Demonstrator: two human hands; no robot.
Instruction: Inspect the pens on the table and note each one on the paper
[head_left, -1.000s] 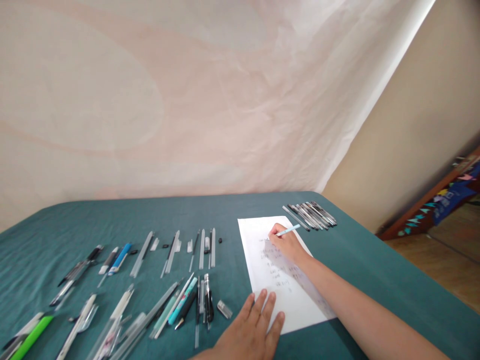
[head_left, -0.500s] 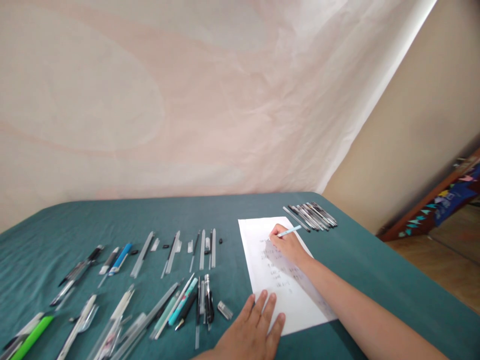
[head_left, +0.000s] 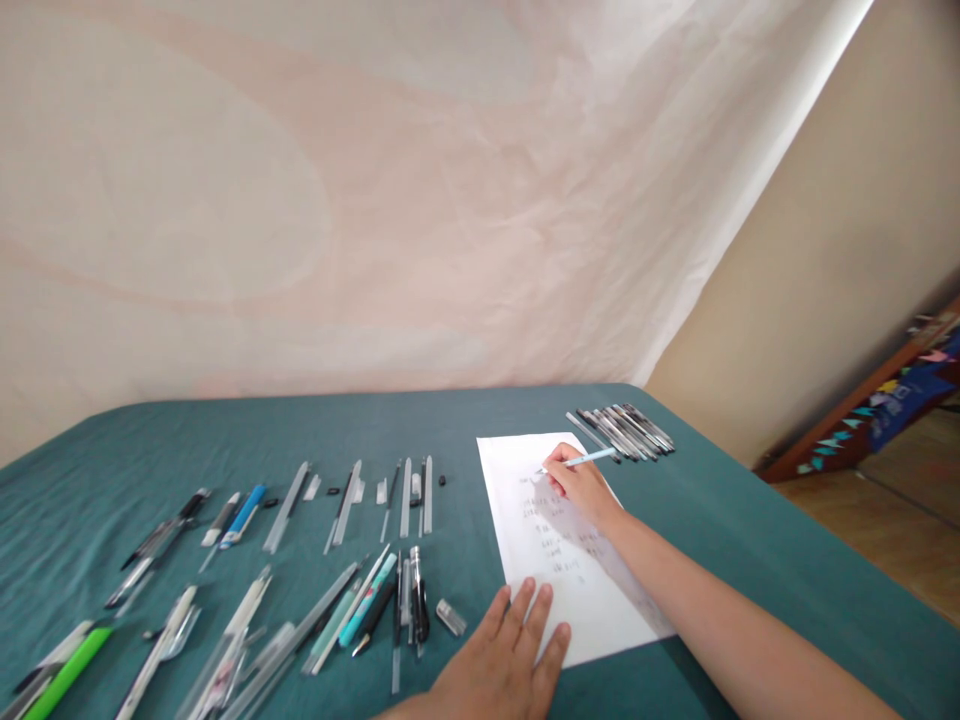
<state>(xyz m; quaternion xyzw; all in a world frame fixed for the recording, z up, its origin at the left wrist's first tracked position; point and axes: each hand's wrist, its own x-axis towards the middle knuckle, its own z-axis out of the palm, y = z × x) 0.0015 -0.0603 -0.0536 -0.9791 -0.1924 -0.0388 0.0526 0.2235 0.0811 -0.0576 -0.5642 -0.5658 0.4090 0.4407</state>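
Note:
My right hand grips a light blue pen, its tip at the upper part of a white sheet of paper. Several short lines of handwriting, too blurred to read, run down the sheet below the pen. My left hand lies flat with fingers spread, fingertips on the paper's lower left edge. Just left of that hand, a small clear cap rests on the green cloth.
A row of dark and clear pens lies beyond the paper at the right. Dismantled pens with clear barrels and refills spread over the left side, with a turquoise pen and a green pen. A pale curtain hangs behind the table.
My right hand has shifted slightly right, and the pen's rear end has moved right with it. My left hand stays in place on the paper.

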